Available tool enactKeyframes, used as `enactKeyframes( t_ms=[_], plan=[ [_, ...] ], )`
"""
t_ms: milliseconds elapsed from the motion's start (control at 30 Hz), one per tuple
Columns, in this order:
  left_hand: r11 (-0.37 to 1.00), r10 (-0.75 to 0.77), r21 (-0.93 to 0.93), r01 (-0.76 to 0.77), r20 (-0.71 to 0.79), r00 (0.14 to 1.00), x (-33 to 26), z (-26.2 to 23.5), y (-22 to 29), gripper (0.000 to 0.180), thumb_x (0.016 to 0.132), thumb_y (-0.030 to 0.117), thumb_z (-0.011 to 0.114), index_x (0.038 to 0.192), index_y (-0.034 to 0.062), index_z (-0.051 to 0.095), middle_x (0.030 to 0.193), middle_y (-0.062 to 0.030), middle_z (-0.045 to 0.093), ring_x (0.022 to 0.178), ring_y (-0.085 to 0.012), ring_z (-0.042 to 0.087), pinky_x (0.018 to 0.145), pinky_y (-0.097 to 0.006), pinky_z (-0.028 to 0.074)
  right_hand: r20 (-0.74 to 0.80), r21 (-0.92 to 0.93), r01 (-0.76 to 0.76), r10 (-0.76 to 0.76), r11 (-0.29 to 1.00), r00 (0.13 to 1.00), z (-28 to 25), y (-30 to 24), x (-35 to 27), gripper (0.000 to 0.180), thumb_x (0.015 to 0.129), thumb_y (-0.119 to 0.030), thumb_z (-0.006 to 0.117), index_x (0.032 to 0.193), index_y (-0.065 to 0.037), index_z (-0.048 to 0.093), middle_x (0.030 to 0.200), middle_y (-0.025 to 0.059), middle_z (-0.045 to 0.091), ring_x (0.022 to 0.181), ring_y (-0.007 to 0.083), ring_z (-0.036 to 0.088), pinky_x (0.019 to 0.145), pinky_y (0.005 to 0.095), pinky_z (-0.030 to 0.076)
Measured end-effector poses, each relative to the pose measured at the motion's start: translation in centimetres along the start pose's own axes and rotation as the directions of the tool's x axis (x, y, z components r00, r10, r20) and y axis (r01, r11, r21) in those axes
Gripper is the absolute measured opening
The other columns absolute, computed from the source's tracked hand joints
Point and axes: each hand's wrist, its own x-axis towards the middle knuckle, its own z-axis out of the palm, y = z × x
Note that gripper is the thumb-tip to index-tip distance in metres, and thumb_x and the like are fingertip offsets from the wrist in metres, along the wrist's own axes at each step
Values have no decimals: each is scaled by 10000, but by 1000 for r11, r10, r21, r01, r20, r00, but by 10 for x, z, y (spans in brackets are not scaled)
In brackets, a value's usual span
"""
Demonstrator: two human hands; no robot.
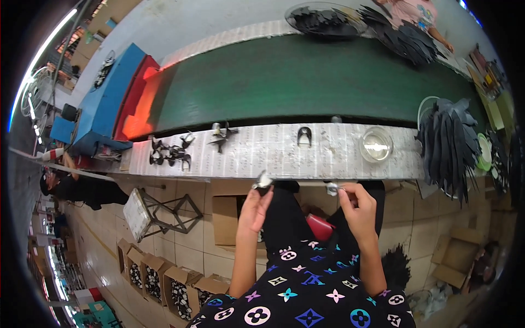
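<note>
My left hand (253, 211) is closed on a small black-and-white piece (264, 181), held just off the front edge of the table. To its right, my right hand (358, 206) pinches a small pale grey-and-white piece (332, 189) between thumb and fingertips. The two pieces are apart. A similar black piece with a white middle (304, 136) lies alone on the paper-covered table strip (262, 151) ahead of my hands. Right of it stands a round glass bowl (376, 145). Several black-and-white pieces (170, 154) are heaped at the strip's left, near some dark scraps (221, 134).
A green conveyor belt (284, 79) runs beyond the strip into a blue-and-red machine (106, 93) glowing orange. Dark flat strips (449, 142) hang over the right end. Across the belt is another person (413, 13). A stool (139, 214) and cartons (178, 290) stand at left.
</note>
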Motion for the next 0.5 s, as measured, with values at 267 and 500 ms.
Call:
enactKeyframes(
  t_ms=[267, 500],
  plan=[
    [955, -199, 254, 153, 164, 966, -15, 111, -52, 236, 943, 86, 569, 1154, 15, 492, 1087, -95, 625, 1006, -193, 625, 904, -383, 543, -27, 29, 50, -49, 998, 998, -16, -14, -11, 72, 845, -4, 660, 904, 21, 628, 923, 67, 664, 564, 38, 488, 482, 190, 383],
    [896, -252, 415, 158, 183, 950, -20, 141, -65, 233, 908, 32, 605, 1116, 11, 500, 1040, -96, 623, 939, -166, 639, 857, -311, 547, 17, -133, 192, -192, 972, 981, -30, -16, -18, 125, 795, 22, 678, 895, 23, 601, 953, 142, 663, 616, 176, 636, 542, 259, 515]
  ],
)
